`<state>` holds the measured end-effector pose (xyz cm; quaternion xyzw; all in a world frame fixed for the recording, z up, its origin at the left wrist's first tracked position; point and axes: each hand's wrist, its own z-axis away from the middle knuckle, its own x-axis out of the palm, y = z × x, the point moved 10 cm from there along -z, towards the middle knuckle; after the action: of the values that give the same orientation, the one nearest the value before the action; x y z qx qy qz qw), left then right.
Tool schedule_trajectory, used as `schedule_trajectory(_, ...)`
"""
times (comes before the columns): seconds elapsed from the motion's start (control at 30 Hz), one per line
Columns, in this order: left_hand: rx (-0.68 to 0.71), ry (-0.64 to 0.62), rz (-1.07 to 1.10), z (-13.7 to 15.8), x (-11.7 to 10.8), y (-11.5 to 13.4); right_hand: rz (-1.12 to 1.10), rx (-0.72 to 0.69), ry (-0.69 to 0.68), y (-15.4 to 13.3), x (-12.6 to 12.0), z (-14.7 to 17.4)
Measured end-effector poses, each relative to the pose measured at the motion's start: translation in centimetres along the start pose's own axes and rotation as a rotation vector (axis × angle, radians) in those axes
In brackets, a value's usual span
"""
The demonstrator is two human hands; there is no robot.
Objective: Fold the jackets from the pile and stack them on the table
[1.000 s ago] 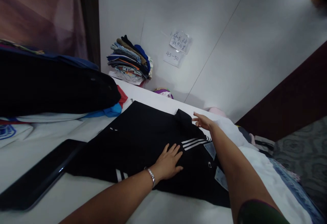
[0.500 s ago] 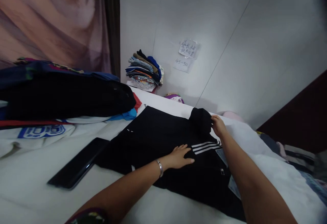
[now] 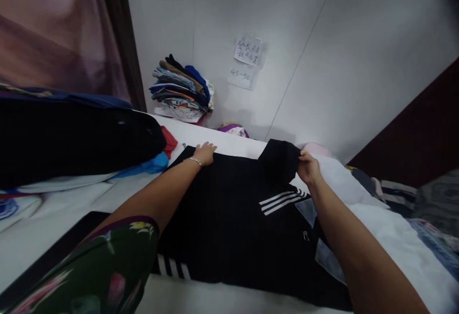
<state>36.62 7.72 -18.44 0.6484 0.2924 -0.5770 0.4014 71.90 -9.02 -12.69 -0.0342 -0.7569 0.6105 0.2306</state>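
Observation:
A black jacket with white stripes and small light zip pulls lies spread on the white surface. At its upper right, a black flap of cloth stands raised, perhaps the collar or hood. My right hand pinches the edge of that flap between thumb and fingers. Toward the far left corner of the jacket, my left hand rests with fingers stretched out along the fabric's far edge. Grey-blue patches show beside the right forearm. A dark flat slab is partly hidden under my left arm.
Piled clothes lie at left. A folded stack of clothes stands by the wall, near a small purple-and-white bundle. Handwritten paper labels hang above. White cloth and more garments lie at right.
My left hand has moved from the jacket's middle to its far left edge. The right hand still holds the flap, now a little more raised. The view has shifted slightly.

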Motion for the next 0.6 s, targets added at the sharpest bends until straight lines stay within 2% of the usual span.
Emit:
schedule_trajectory(0.17,0.008,-0.063,-0.140,-1.2,1.2,-2.6,-0.034,-0.017,-0.005,-1.1,1.2,0.0)
schedule_trajectory(0.23,0.031,-0.052,-0.190,-1.0,0.6,-2.9,-0.042,-0.050,-0.011,-2.2,1.6,0.1)
schedule_trajectory(0.33,0.081,-0.004,-0.239,0.0,-1.3,-3.1,-0.020,-0.112,-0.014,-4.4,1.6,0.7)
schedule_trajectory(0.5,0.240,0.194,-0.317,4.1,-6.3,-2.6,0.057,-0.124,-0.032,-7.2,1.0,4.6)
schedule_trajectory(0.6,0.368,0.260,-0.339,8.4,-7.3,-2.1,0.085,-0.100,-0.059,-7.1,0.7,8.9)
